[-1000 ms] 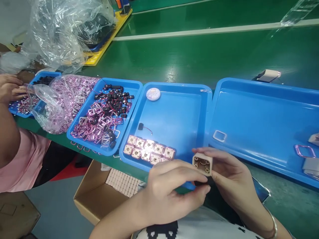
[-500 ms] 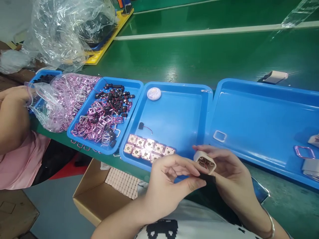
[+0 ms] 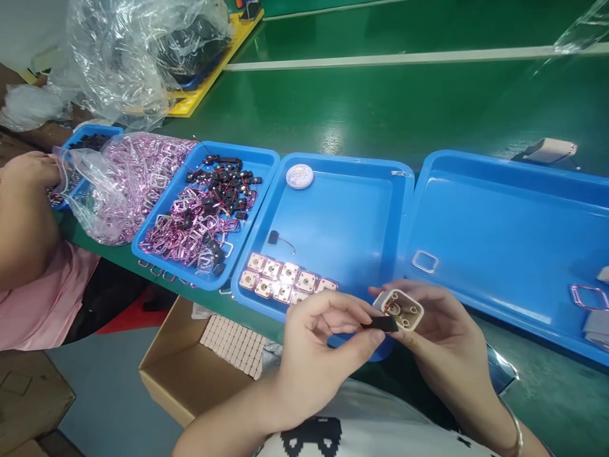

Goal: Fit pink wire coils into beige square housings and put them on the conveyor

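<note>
My right hand holds a small beige square housing, open side tilted up, with red wire showing inside. My left hand pinches a small black part against the housing's near edge. Both hands hover over the front rim of the middle blue tray. In that tray lie two rows of finished beige squares, a loose black part with a red wire and a round white disc.
A blue tray to the left holds pink wire coils and black wired parts. A plastic bag of coils lies beside it, near a co-worker's arm. A large blue tray is at right. A cardboard box of beige housings sits below the table edge.
The housing has been turned so its open side faces up, and my left hand now presses the black part at its edge. The co-worker's hand drew back from the far left tray.
</note>
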